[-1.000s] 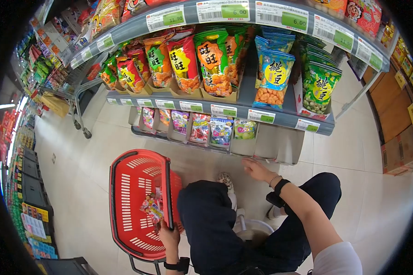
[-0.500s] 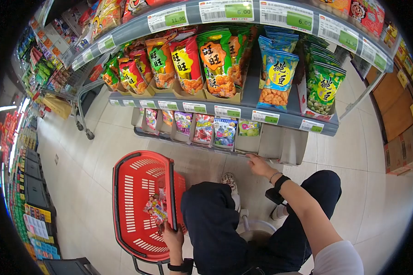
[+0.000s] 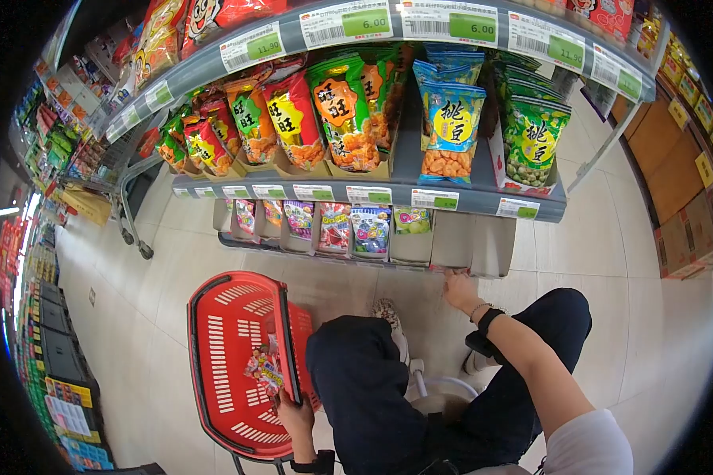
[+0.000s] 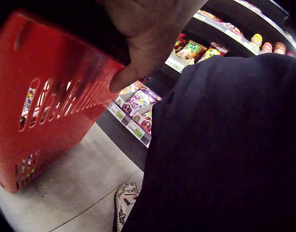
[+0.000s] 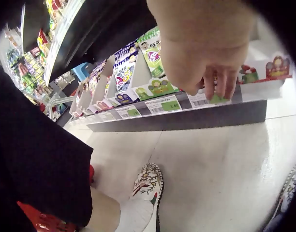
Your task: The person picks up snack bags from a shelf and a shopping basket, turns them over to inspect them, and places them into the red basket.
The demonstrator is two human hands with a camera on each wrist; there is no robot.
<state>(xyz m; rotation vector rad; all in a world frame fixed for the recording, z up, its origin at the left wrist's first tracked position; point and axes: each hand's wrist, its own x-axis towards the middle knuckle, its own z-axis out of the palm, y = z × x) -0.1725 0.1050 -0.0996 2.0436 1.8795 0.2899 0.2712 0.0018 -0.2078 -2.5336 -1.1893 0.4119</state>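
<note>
My left hand [image 3: 295, 416] grips the side rim of a red shopping basket [image 3: 206, 360], its thumb on the outer wall in the left wrist view. Several small candy packets [image 3: 265, 366] lie inside the basket near that hand. At the low shelf, my right hand [image 3: 461, 291] is at the front edge beneath a bare display carton [image 3: 451, 237]. In the right wrist view its fingers [image 5: 219, 84] point down over a price label [image 5: 199, 100], and the back of the hand hides part of the carton front. Green candy bags [image 5: 153, 50] stand just left of it.
Above the low row, a shelf carries blue snack bags [image 3: 450, 131], green snack bags [image 3: 531, 146] and red and orange ones [image 3: 297, 123]. A shopping cart [image 3: 131, 198] stands far left. Brown cartons [image 3: 685, 245] sit at the right. A stool [image 3: 444, 388] is between the legs.
My right hand has shifted along the low shelf's front edge, from an extended index finger to fingers down at the label. The left hand stays on the basket rim. The view has shifted slightly.
</note>
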